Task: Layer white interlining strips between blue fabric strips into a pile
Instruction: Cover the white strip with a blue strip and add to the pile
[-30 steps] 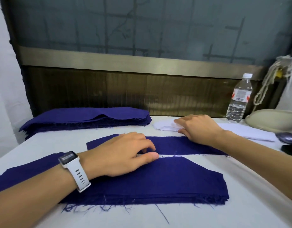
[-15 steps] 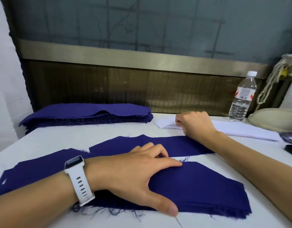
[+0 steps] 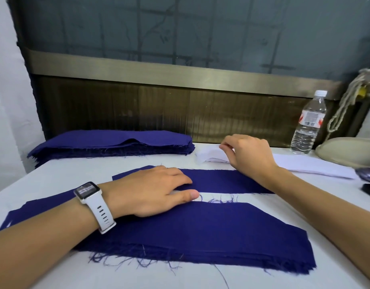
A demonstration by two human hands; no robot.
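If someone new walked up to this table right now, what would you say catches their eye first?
Probably the deep blue fabric: a wide near pile with frayed edges, a single strip just beyond it, and a thick stack at the far left. Next, the two hands: the left hand, a white watch on its wrist, lies flat on the blue, while the right hand pinches at the white interlining strips near a water bottle.

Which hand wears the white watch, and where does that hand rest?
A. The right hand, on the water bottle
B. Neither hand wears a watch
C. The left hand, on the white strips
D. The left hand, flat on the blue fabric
D: the watch sits on the left wrist, and the left hand lies flat on the blue fabric, while the right hand is at the white strips.
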